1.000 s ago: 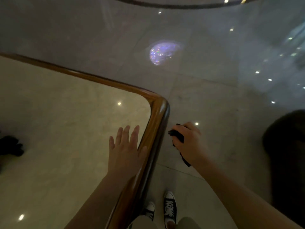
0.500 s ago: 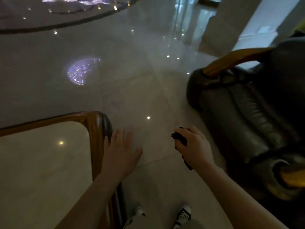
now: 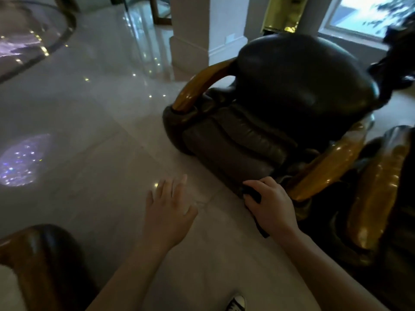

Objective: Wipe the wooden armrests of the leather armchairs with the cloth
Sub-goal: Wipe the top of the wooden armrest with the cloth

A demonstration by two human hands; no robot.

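A dark leather armchair (image 3: 292, 104) stands at the right, with a glossy wooden armrest on its far side (image 3: 199, 86) and another on its near side (image 3: 327, 167). A second armchair's wooden armrest (image 3: 377, 194) shows at the right edge. My right hand (image 3: 269, 207) is closed around a dark cloth (image 3: 252, 191), just left of the lower end of the near armrest and in front of the seat cushion. My left hand (image 3: 168, 207) hovers over the floor, fingers spread and holding nothing.
The rounded wooden corner of a table (image 3: 33, 254) sits at the bottom left. Polished marble floor (image 3: 101, 131) spreads between table and chairs. A white column (image 3: 190, 30) rises behind the armchair, and a window (image 3: 363, 14) is at the top right. My shoe (image 3: 235, 303) shows at the bottom.
The view has swung right from the table to the armchairs. My left hand has left the table's edge. My right hand, still holding the cloth, is now close to the near armrest.
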